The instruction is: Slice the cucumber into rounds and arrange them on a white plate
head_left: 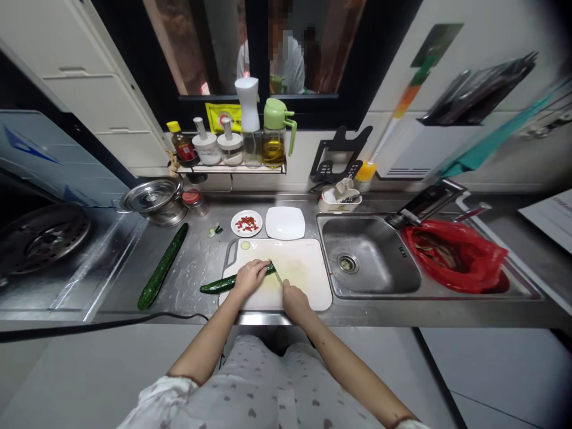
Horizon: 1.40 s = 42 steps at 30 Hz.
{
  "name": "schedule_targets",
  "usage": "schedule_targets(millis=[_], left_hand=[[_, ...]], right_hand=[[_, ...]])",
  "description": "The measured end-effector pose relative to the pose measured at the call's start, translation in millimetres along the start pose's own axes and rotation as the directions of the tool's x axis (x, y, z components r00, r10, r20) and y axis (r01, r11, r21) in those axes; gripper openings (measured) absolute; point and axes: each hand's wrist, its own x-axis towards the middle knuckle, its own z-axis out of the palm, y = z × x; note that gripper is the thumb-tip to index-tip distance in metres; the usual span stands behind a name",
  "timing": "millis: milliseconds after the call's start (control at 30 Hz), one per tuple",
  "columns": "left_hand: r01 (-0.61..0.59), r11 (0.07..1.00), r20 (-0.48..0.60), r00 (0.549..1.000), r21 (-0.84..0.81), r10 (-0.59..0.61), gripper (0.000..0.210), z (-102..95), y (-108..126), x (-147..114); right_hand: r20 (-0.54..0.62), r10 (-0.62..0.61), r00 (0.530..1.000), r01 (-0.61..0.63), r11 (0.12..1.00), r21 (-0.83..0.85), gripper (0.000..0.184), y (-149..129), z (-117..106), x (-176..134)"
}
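Note:
My left hand [251,276] is closed over a dark green cucumber [218,286] that lies across the white cutting board [308,298], its left end past the board's edge. In my right hand [295,301] is a knife [277,277], its blade at the cucumber's right end. The handle is hidden in my fist. A round cucumber slice [245,245] rests at the board's top left corner. Behind the board stand a plate of chopped red pieces [246,223] and a white square plate [285,223]. Left of the board lies a second whole cucumber [163,266].
To the right is a steel sink [370,280], with a red plastic bag [482,256] beside it. At the back left stand a lidded pot [156,199] and a red-topped jar [195,204]. A rack [232,169] of seasoning bottles hangs above. Cucumber scraps [214,230] lie on the wet counter.

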Motion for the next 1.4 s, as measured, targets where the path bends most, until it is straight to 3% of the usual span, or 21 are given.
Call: schedule_targets(millis=[333, 600, 800, 1067, 1233, 1400], left_hand=[[0.066, 0.998, -0.016, 0.998, -0.017, -0.066, 0.034, -1.8, -0.7, 0.8], [0.137, 0.982, -0.162, 0.974, -0.131, -0.157, 0.038, -6.1, -4.5, 0.0], [0.097, 0.974, -0.237, 0.961, -0.206, -0.146, 0.038, -12.9, 3.4, 1.2], [-0.085, 0.992, -0.088, 0.993, -0.092, 0.077, 0.040, -20.2, 21.3, 7.2], [-0.095, 0.995, 0.089, 0.991, -0.028, 0.097, 0.033, -27.2, 30.9, 13.7], [-0.130, 0.987, 0.111, 0.984, -0.093, 0.140, 0.027, -29.3, 33.7, 21.3]], right_hand=[[-0.066, 0.035, 0.997, -0.041, 0.995, -0.091, 0.032, 16.1, -17.1, -4.8], [-0.205, 0.003, 0.979, -0.047, 0.977, -0.208, 0.035, 29.2, -19.5, -10.7], [-0.272, -0.061, 0.960, -0.007, 0.970, -0.243, 0.036, 33.6, -18.5, -11.5], [-0.301, -0.133, 0.944, 0.059, 0.969, -0.241, 0.037, 34.0, -20.6, -14.1], [-0.300, -0.220, 0.928, 0.141, 0.954, -0.263, 0.038, 38.5, -19.1, -16.0], [-0.312, -0.220, 0.924, 0.135, 0.953, -0.273, 0.038, 43.6, -18.3, -17.0]])
